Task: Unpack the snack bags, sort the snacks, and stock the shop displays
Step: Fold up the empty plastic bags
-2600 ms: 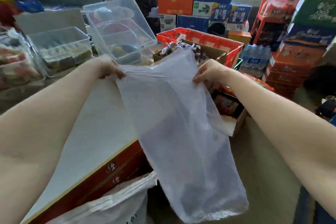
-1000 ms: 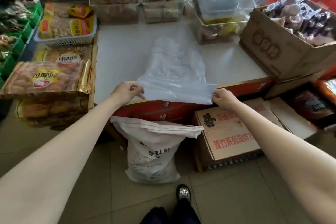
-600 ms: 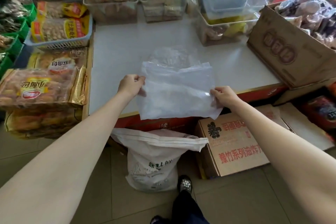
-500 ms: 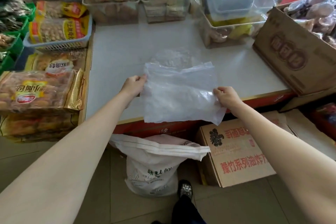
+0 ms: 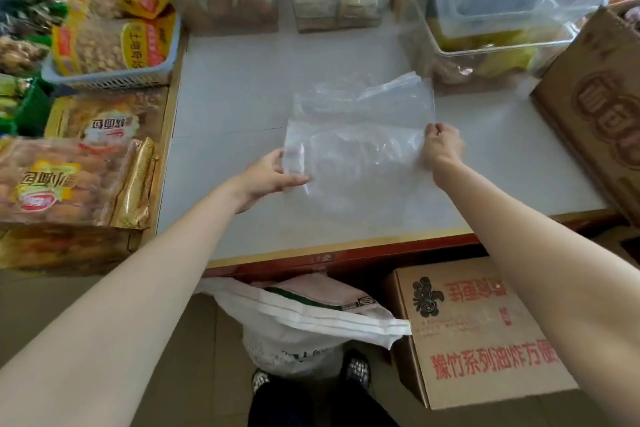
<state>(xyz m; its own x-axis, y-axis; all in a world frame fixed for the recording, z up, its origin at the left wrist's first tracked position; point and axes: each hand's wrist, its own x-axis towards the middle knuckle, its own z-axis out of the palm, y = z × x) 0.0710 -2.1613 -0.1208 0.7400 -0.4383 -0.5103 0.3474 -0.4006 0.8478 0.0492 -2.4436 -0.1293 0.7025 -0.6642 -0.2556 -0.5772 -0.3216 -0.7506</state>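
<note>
Both hands are on the clear plastic bag (image 5: 360, 149), which lies folded on the white table (image 5: 235, 87), just in front of the clear plastic bins (image 5: 512, 0) along the table's far side. The left hand (image 5: 266, 177) pinches the bag's left edge between thumb and fingers; the right hand (image 5: 441, 146) is curled tight on the bag's right edge, pulling the fold taut across the table. The bag looks empty and limp, a thin film with no stiffness at all, so I'd say it weighs next to nothing and will crumple or slide on this smooth top if let go. Slippery stuff too, by the look of it: the folded edges and corners are the safest places to grip, where the layers double up. Left of the table, packets of bread (image 5: 59, 180) sit stacked; right of it, a brown cardboard box (image 5: 602, 107). Under the table's front edge, a white sack (image 5: 311, 329) stands open beside another printed carton (image 5: 485, 329).
</note>
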